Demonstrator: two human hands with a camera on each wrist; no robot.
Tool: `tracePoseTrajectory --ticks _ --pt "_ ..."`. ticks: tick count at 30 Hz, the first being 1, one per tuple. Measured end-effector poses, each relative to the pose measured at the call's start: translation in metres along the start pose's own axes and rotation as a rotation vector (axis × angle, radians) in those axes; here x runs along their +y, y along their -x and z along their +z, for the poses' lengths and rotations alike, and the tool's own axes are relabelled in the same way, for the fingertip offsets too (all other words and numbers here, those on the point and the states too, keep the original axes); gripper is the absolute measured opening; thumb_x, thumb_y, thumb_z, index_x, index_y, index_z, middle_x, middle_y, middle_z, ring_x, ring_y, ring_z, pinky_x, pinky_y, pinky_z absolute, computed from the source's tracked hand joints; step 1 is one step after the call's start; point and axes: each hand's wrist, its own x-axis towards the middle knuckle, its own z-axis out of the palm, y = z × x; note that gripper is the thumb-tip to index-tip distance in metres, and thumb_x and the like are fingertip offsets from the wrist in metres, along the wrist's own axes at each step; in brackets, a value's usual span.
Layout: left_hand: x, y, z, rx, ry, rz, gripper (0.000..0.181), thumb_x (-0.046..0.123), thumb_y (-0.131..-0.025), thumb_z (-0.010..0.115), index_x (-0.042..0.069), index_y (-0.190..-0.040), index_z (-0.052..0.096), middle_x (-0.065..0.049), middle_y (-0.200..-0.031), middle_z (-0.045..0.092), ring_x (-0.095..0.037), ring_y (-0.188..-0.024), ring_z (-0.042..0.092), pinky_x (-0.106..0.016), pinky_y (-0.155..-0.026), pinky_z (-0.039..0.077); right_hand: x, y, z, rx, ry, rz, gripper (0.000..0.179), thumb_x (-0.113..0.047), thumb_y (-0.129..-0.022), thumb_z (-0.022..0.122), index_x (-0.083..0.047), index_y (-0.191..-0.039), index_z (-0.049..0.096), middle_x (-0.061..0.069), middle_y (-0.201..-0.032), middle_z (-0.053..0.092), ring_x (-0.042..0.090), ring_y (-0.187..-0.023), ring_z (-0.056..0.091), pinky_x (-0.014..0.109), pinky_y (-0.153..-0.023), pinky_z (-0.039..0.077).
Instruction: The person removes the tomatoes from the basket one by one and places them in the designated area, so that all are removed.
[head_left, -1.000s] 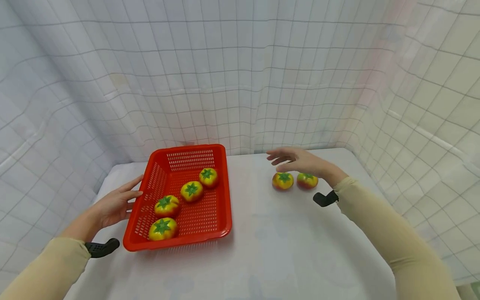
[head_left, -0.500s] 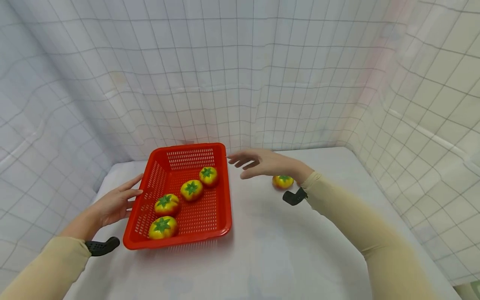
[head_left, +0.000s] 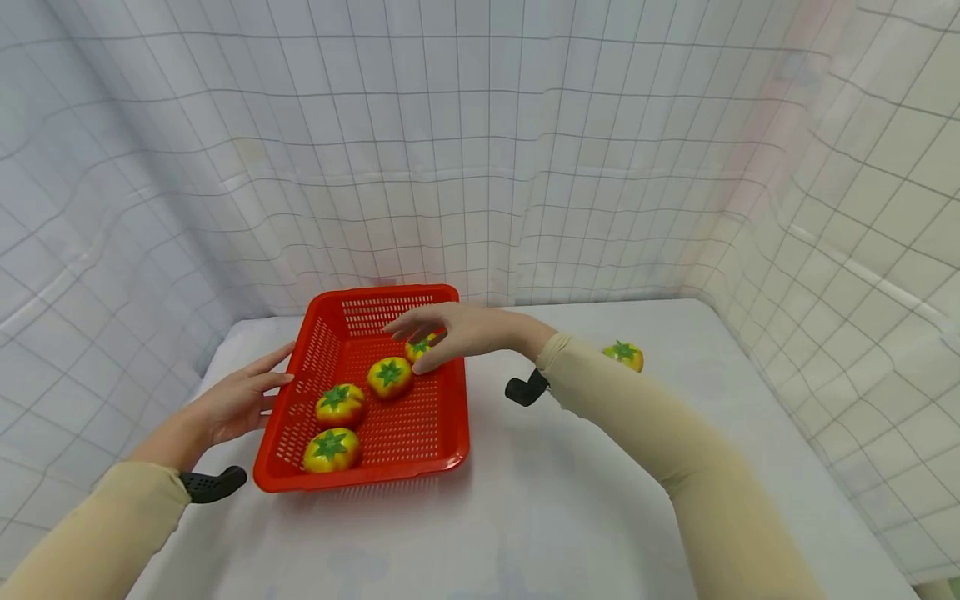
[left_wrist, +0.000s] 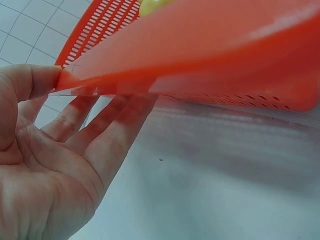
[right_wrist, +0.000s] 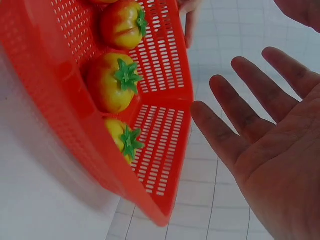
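A red perforated plastic basket (head_left: 450, 417) stands on the left half of the white table. Inside it lie several yellow-red tomatoes (head_left: 332, 450) with green star-shaped tops. My left hand (head_left: 236, 408) holds the basket's left rim, its thumb on the edge and the fingers below and outside it in the left wrist view. Over the basket's right rim reaches my right hand (head_left: 457, 329), fingers spread and nothing in them; it partly covers the rearmost tomato (head_left: 420, 348). Another tomato (head_left: 623, 356) sits on the table right of the basket, partly behind the right sleeve.
A white gridded curtain (head_left: 495, 167) encloses the table (head_left: 525, 517) at the back and both sides. Each wrist wears a black camera mount, such as the right mount (head_left: 527, 388). The right forearm crosses over the table's right half.
My right hand has moved left from above the two loose tomatoes to over the basket. One of those tomatoes is now hidden behind the sleeve. The left hand has stayed at the rim.
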Motion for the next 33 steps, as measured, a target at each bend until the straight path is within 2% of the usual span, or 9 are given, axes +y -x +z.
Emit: tracePoseTrajectory --ticks 6,11,18,26,33 --pt "-0.003 0.000 -0.001 0.004 0.011 -0.007 0.074 0.030 -0.110 0.049 0.034 -0.164 -0.001 -0.020 -0.161 0.022 -0.022 -0.112 0.065 -0.049 -0.094 0.055 -0.010 -0.027 0.013 -0.067 0.016 0.010 0.062 -0.035 -0.088 0.078 -0.032 -0.146 0.055 -0.017 -0.136 0.056 0.012 -0.128 0.051 0.031 -0.098 0.050" --pt "-0.004 -0.001 -0.001 0.005 0.022 -0.013 0.075 0.030 -0.110 0.049 0.035 -0.164 -0.003 -0.022 -0.164 0.015 -0.022 -0.112 0.065 -0.049 -0.094 0.055 -0.013 -0.049 0.027 -0.151 0.062 0.030 0.061 -0.031 -0.090 0.078 -0.032 -0.146 0.055 -0.020 -0.137 0.054 0.010 -0.126 0.051 0.027 -0.095 0.051" --pt "-0.003 -0.001 -0.001 -0.006 0.010 -0.010 0.074 0.031 -0.110 0.047 0.035 -0.164 -0.004 -0.024 -0.166 0.011 -0.022 -0.113 0.065 -0.049 -0.095 0.055 -0.015 -0.074 0.048 -0.236 0.071 0.121 0.064 -0.024 -0.086 0.084 -0.030 -0.144 0.058 -0.009 -0.139 0.055 0.013 -0.123 0.053 0.024 -0.089 0.053" --pt "-0.002 -0.002 -0.001 0.000 0.003 -0.007 0.074 0.031 -0.110 0.048 0.036 -0.164 -0.002 -0.022 -0.163 0.018 -0.023 -0.114 0.065 -0.050 -0.096 0.054 -0.014 -0.090 0.066 -0.309 0.061 0.158 0.064 -0.016 -0.088 0.081 -0.021 -0.147 0.056 -0.006 -0.138 0.058 0.011 -0.128 0.049 0.021 -0.091 0.051" --pt "0.000 -0.001 -0.001 0.009 -0.002 -0.006 0.074 0.032 -0.110 0.049 0.037 -0.164 -0.001 -0.020 -0.163 0.021 -0.023 -0.116 0.064 -0.050 -0.097 0.053 -0.009 -0.094 0.076 -0.309 0.056 0.236 0.062 -0.017 -0.088 0.082 -0.019 -0.145 0.058 -0.004 -0.134 0.061 0.007 -0.116 0.055 0.026 -0.092 0.054"
